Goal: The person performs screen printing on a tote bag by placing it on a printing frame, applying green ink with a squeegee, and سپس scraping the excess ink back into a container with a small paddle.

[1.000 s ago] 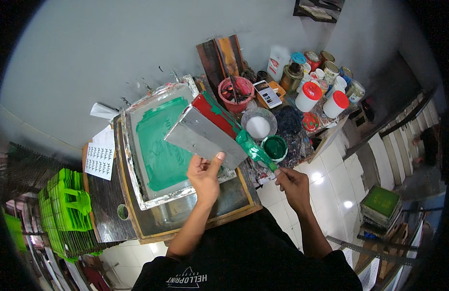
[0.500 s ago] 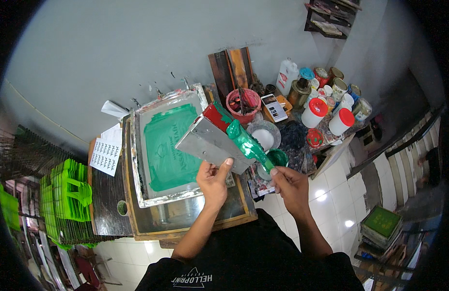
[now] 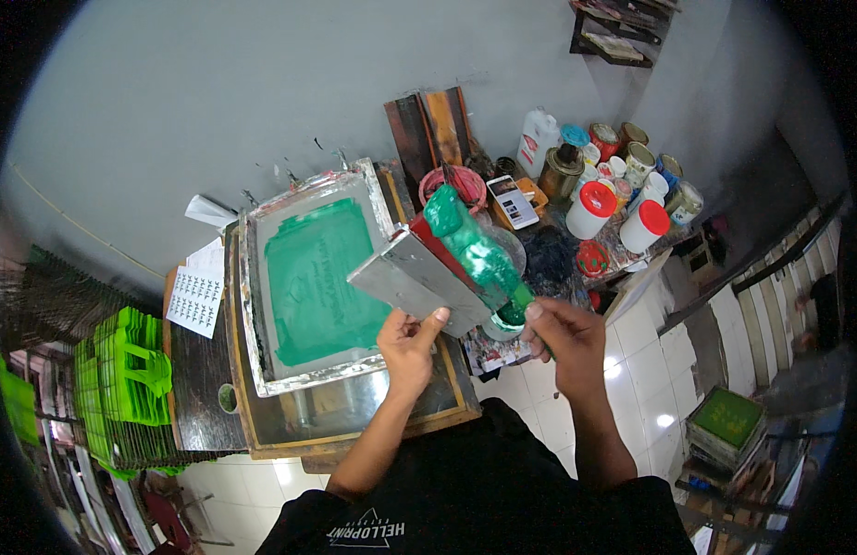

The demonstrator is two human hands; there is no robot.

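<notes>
My left hand (image 3: 410,353) grips the near end of a squeegee with a flat grey metal body (image 3: 417,280) and a red side, held tilted in front of me. My right hand (image 3: 574,344) is closed round the handle of a spatula (image 3: 484,257) thickly coated in wet green ink. The spatula's blade lies alongside the squeegee's red side; whether they touch is hard to tell. Below the spatula, a cup of green ink (image 3: 504,326) is partly hidden. To the left, a white-edged printing screen (image 3: 254,344) carries a broad patch of green ink (image 3: 308,277).
A pink bucket (image 3: 482,196) of tools, a phone (image 3: 512,202), white jars with red lids (image 3: 590,213) and several paint cans (image 3: 639,165) crowd the back right. Bright green bags (image 3: 132,370) hang on a rack at left. A printed sheet (image 3: 195,301) lies by the screen.
The spatula has turned to show a broader green face and now covers more of the squeegee's red side. My right hand has moved slightly right. The whole view has shifted a little.
</notes>
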